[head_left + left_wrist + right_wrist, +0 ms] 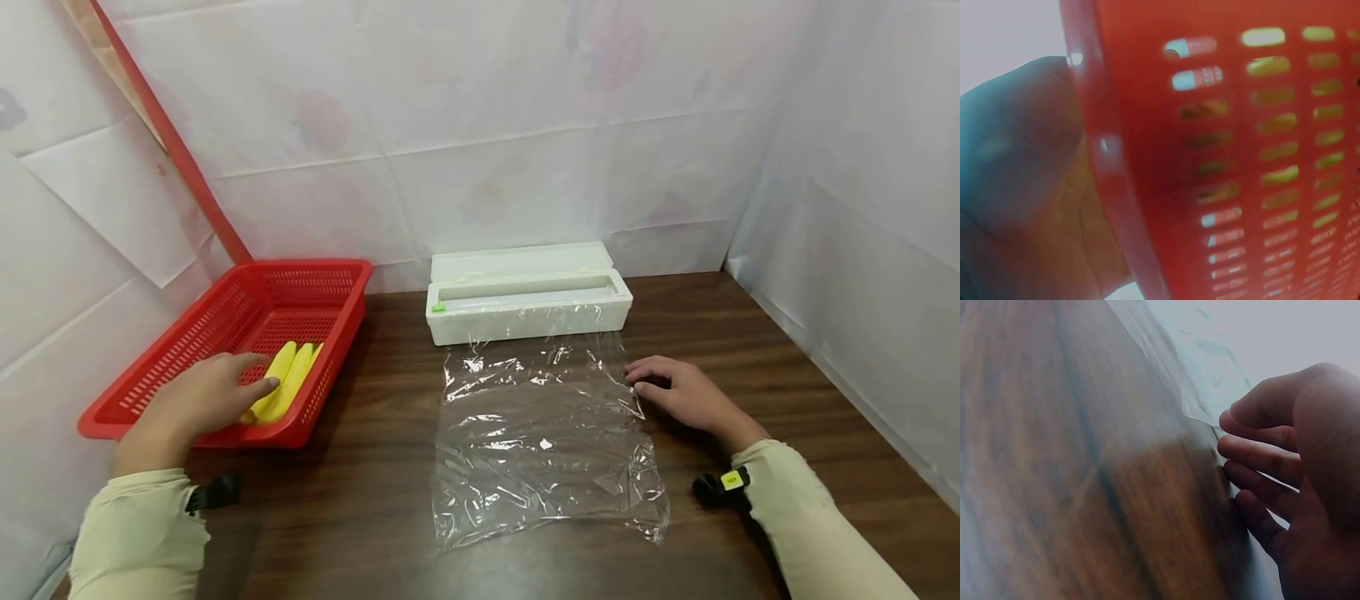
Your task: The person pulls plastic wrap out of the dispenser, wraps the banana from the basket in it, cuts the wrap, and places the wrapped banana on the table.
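Observation:
In the head view my left hand (198, 396) reaches over the near rim of a red basket (247, 262). Its thumb and fingers are spread beside several long yellow bananas (296, 379) inside. Whether a fingertip touches them I cannot tell. Through the basket's slots (1269, 122) the left wrist view shows yellow. A sheet of clear plastic wrap (540, 450) lies wrinkled on the table, running out of a white wrap box (532, 321). My right hand (686, 396) rests at the sheet's right edge, fingers loosely bent; in the right wrist view the fingertips (1230, 445) meet the film's edge.
The box's lid (521, 262) stands raised at the back, with a small green piece (438, 308) at its left end. Pale sheeting (480, 150) walls off the back and both sides. Brown wood table (360, 500) lies between basket and film.

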A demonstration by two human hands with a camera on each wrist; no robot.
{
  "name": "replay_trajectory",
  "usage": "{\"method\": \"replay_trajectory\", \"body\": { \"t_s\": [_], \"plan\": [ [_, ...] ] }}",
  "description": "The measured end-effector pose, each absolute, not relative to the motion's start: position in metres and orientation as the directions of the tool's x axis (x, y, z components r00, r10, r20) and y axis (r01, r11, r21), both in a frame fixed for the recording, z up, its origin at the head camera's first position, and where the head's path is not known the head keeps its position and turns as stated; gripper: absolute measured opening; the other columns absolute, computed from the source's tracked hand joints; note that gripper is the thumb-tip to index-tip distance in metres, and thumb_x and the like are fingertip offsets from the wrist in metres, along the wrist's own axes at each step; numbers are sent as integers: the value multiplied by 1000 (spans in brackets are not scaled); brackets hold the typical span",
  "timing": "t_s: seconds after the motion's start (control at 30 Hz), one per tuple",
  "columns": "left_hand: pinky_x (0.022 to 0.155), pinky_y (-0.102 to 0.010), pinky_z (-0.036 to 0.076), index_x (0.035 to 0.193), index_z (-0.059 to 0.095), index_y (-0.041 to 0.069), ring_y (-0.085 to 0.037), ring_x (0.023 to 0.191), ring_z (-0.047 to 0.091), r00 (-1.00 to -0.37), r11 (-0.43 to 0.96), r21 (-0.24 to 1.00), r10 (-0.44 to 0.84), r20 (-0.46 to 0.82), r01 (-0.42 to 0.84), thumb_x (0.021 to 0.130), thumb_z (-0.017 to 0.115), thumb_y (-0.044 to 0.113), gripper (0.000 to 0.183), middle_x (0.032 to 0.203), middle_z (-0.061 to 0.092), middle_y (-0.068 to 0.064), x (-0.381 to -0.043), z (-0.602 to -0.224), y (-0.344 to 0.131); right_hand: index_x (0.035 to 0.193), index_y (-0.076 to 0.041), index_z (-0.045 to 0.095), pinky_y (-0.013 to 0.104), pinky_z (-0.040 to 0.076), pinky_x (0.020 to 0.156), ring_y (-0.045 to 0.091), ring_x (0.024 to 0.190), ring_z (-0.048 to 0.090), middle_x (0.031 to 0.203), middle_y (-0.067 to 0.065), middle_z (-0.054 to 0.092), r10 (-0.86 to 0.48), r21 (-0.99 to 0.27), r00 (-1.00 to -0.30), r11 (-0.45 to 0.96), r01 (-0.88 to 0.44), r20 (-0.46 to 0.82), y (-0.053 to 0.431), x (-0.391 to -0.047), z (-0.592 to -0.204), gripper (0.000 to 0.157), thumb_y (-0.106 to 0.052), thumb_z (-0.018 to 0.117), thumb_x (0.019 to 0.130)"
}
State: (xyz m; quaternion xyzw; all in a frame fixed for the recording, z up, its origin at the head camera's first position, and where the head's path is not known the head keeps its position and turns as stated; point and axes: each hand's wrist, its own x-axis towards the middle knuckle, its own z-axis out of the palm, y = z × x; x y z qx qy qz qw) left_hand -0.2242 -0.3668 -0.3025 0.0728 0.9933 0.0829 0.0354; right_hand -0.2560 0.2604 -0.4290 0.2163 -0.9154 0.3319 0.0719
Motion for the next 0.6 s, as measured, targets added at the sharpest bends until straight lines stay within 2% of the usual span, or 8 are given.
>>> {"method": "replay_trajectory", "body": {
  "t_s": [0.3, 0.53, 0.6],
  "plan": [
    [75, -71, 45, 135, 55, -5, -49, 103, 54, -974, 987, 140, 106, -202, 78, 92, 60, 59, 78, 114, 62, -27, -218, -296, -376, 110, -11, 75, 51, 43, 98, 31, 121, 58, 124, 7, 67, -341, -596, -900, 676, -435, 270, 259, -257, -428, 16, -14, 65, 98],
    [70, -58, 51, 126, 63, -4, -34, 89, 56, -947, 991, 124, 86, -310, 49, 90, 57, 67, 80, 96, 63, -14, -219, -294, -379, 110, -11, 74, 51, 43, 98, 31, 121, 58, 124, 7, 67, -339, -588, -901, 683, -433, 270, 261, -257, -429, 15, -13, 64, 99],
    [70, -56, 51, 124, 64, -5, -33, 88, 55, -939, 991, 130, 74, -335, 32, 88, 57, 69, 83, 97, 63, -14, -220, -296, -379, 110, -12, 75, 51, 44, 98, 30, 120, 58, 123, 6, 68, -335, -593, -903, 681, -428, 267, 261, -257, -430, 15, -13, 64, 99]
  ]
}}
